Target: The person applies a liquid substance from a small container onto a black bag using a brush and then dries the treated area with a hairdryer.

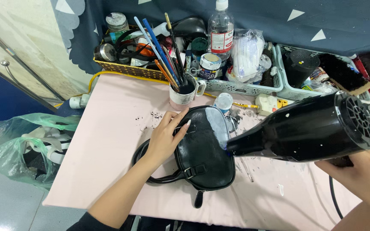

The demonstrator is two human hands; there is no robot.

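A person's left hand (168,134) lay flat, fingers spread and gripping nothing, on the near-left side of a small black bag (204,149) that rested on a pale pink table (108,141), while the right hand (360,173) was wrapped around the handle of a black hair dryer (309,128). The dryer's nozzle pointed left at the bag's right edge, just beside a pale, whitish patch (217,124) on the bag's far side. The bag's strap (159,177) looped out to the left under the wrist, and a short tab hung off the near end. Dark flecks (150,117) dotted the tabletop beyond the bag. A white mug (184,96) stuffed with paintbrushes and pencils stood just behind the bag, next to a small white-capped jar (224,102). Further back, baskets (245,87) crowded with jars, a clear plastic bottle (220,28) and brushes lined the table's far edge. A green plastic bag (18,145) sat on the floor to the left
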